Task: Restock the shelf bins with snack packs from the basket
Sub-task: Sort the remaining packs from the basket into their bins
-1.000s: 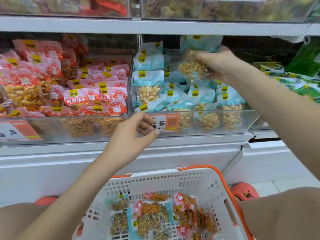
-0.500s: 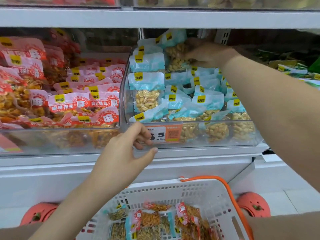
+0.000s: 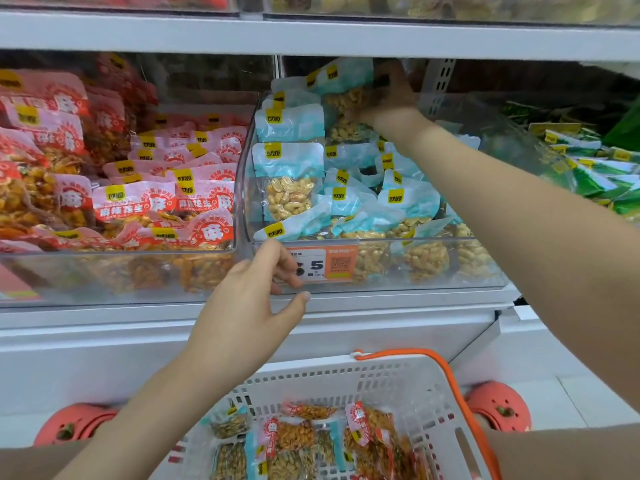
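Best to seat the teal peanut pack (image 3: 346,98), seemingly pinched by the right hand (image 3: 391,102), rearward while the loosely spread left hand (image 3: 249,306) steadies the bin (image 3: 485,268).

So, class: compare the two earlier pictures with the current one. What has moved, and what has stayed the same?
The right hand has carried its blue peanut pack from in front of the bin deeper, up to the back of the blue-pack bin, and still grips it. The left hand stays by the bin's front near the price tag; the basket is unchanged.
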